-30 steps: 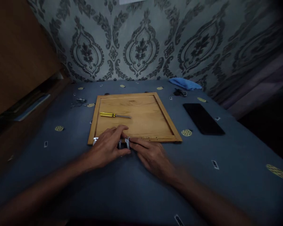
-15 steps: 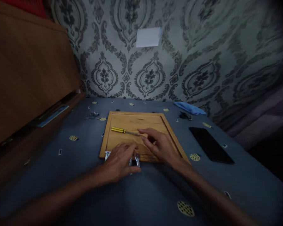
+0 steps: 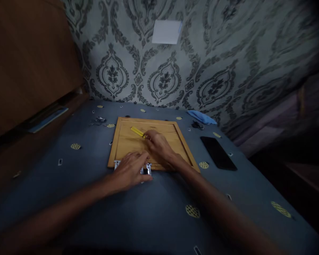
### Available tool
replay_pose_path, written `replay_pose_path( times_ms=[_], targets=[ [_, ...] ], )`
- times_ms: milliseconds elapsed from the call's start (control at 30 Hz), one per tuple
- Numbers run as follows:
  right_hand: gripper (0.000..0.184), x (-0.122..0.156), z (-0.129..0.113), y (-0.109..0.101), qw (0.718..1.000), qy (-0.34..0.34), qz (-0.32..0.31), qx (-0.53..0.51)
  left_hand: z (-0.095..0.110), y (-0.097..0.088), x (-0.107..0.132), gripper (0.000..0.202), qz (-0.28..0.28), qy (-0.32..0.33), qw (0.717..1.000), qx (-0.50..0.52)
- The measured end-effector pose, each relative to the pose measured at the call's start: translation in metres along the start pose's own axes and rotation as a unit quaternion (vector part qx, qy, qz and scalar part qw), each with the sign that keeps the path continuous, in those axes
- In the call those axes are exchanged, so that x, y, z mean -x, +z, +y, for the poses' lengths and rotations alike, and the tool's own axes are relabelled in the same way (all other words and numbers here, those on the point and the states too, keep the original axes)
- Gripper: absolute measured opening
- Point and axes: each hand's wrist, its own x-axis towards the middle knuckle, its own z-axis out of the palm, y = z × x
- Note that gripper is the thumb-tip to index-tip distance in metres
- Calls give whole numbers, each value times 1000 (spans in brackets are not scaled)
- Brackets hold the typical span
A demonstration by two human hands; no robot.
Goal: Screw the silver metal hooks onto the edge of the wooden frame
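Note:
A framed wooden panel (image 3: 178,141) lies on the blue patterned cloth. My left hand (image 3: 130,170) bends over shiny metal hinge pieces (image 3: 147,170) at the panel's near edge, holding them down with its thumb apart; the hand hides much of the metal. Above the panel, my right hand (image 3: 158,143) is closed on a screwdriver with a yellow handle (image 3: 137,131). Its fingers pinch it where the handle meets the shaft, and the shaft itself is hidden behind the hand.
A black phone-like slab (image 3: 218,153) lies to the right. Behind it are a blue cloth (image 3: 202,117) and a small dark object (image 3: 197,125). Small metal parts (image 3: 101,119) lie at the far left. A wooden cabinet (image 3: 34,60) borders the left side, and a patterned wall (image 3: 164,79) the back.
My right hand has moved left and taken hold of the screwdriver, which lay on the panel; its handle is now raised and turned. My left hand stays on the hinge. The camera view has shifted.

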Motion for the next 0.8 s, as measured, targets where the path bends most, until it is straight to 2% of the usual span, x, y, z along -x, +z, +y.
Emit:
replay_pose_path(
  times_ms=[100, 200, 300, 367, 467, 600, 800],
  targets=[
    [16, 25, -4, -12, 993, 34, 85, -74, -1, 1, 0, 42, 5, 8, 1000, 15],
    [21, 47, -15, -20, 978, 54, 130, -156, -1, 2, -1, 45, 14, 12, 1000, 24],
    [25, 62, -30, -22, 932, 71, 186, -304, 1, 1, -1, 45, 10, -3, 1000, 16],
    [26, 67, -39, -20, 924, 75, 182, -328, 2, 0, -1, 44, 5, -15, 1000, 11],
    [23, 71, -45, -16, 935, 67, 166, -305, 4, -1, 0, 41, 2, -23, 1000, 0],
    [22, 73, -43, -12, 952, 69, 151, -259, 5, -2, 0, 41, 0, -29, 1000, -7],
    [19, 74, -40, -9, 959, 70, 132, -241, 6, -3, -1, 41, -9, -32, 999, -1]
  ],
)
